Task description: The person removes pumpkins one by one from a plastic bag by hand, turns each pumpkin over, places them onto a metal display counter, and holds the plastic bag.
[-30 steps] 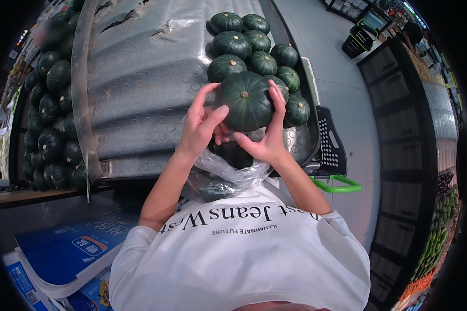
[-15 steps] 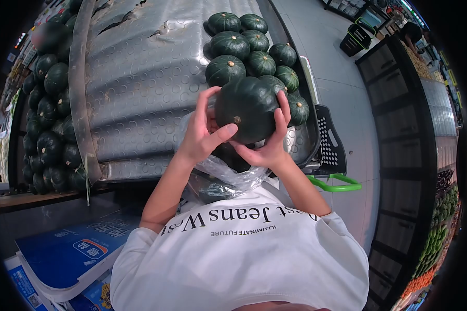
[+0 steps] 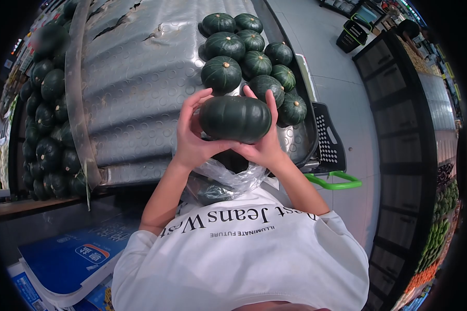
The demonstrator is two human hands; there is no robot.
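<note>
Between my two hands is a dark green pumpkin (image 3: 235, 119), seen from its ribbed side. My left hand (image 3: 189, 137) wraps its left end, thumb along the bottom. Round the right end curl the fingers of my right hand (image 3: 267, 137), and the two thumbs nearly meet underneath. Just below, against my shirt, hangs a clear plastic bag (image 3: 233, 179) with a dark green pumpkin (image 3: 215, 193) inside. Beyond my hands, several green pumpkins (image 3: 224, 46) sit in a cluster on the grey rubber-matted display (image 3: 140, 98).
More pumpkins (image 3: 49, 153) are piled at the left behind a clear plastic divider (image 3: 77, 93). A black basket with a green handle (image 3: 334, 180) stands right of the display. Blue boxes (image 3: 70, 254) lie lower left. Another person (image 3: 410, 32) is at the far upper right, beside vegetable shelves.
The pumpkin in my hands has been turned, so its stem spot no longer shows and its ribbed side faces me. It has also shifted slightly left.
</note>
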